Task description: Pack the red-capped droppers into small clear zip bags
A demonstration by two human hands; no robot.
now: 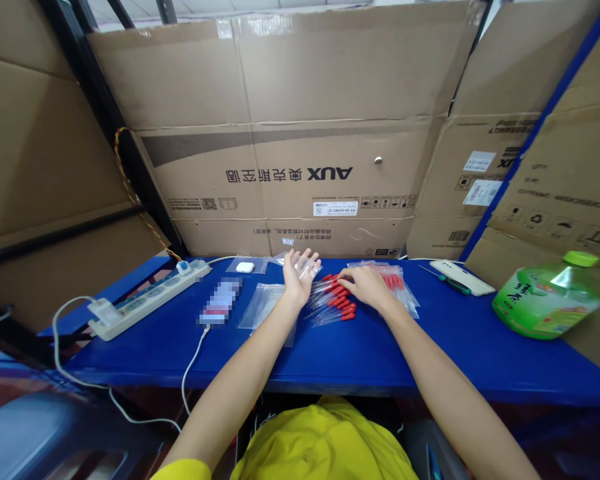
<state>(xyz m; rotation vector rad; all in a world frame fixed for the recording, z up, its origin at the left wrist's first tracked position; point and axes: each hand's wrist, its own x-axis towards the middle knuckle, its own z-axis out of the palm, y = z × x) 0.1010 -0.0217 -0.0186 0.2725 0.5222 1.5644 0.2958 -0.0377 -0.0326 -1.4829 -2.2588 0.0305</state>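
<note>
My left hand (299, 275) is palm up at the middle of the blue table, its fingers spread and slightly curled. Shiny clear plastic (310, 269), which looks like a bag, lies across the palm; its exact shape is hard to make out. To the right is a pile of clear droppers with red bulbs (341, 302), the bulbs pointing right. My right hand (366, 285) reaches over the pile from the right, thumb and fingers pinched at a dropper's red bulb (338, 283). Partly behind that hand lie zip bags with red-bulbed droppers inside (394, 281).
Flat clear bags (263, 307) lie left of my left forearm. Further left are a phone (221, 301) on a cable, a white case (245, 267) and a power strip (150, 300). At right are a screwdriver (453, 283), a white device (463, 277) and a green jug (545, 300). Cardboard (290, 87) walls the back.
</note>
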